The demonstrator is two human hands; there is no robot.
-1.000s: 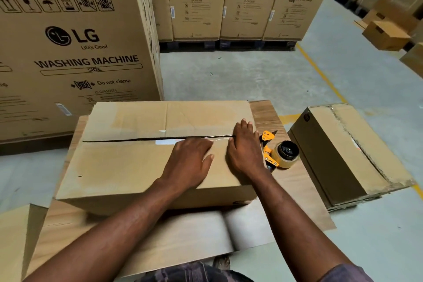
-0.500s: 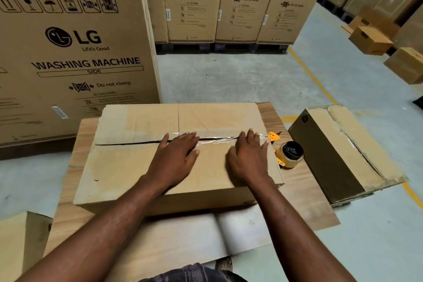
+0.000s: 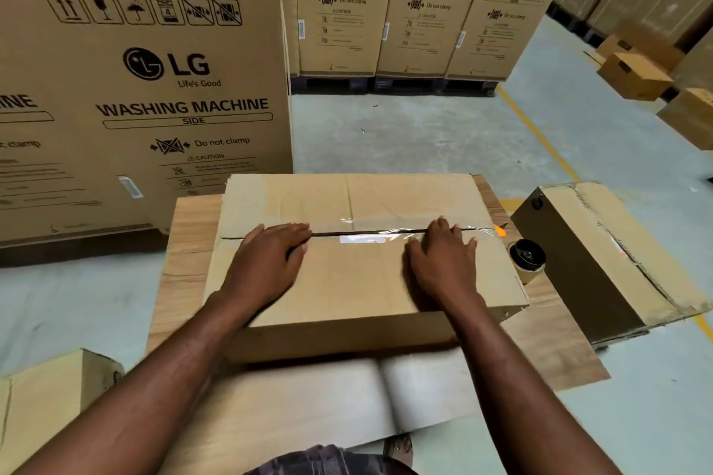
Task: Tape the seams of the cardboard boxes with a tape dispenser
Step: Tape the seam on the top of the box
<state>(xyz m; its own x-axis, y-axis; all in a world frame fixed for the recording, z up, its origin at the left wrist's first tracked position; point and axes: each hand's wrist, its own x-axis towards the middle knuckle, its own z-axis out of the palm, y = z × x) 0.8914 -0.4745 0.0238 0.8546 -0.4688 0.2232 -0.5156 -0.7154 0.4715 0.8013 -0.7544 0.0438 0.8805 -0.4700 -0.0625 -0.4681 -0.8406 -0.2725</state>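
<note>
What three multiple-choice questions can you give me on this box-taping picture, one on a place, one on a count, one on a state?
1. Where is the tape dispenser?
A. On the wooden board, right of the box being taped
B. On top of that box
C. On the grey floor

2. How many hands lie on the box top?
A. None
B. One
C. Two

3. How is the box's seam?
A. Untaped
B. Clear tape on its right part only
C. Taped end to end

Answers:
1 A: the dispenser sits on the board just past the box's right edge.
2 C: the left hand and right hand both press flat on it.
3 B: shiny clear tape covers the right stretch, while the seam left of the left hand is bare.
</note>
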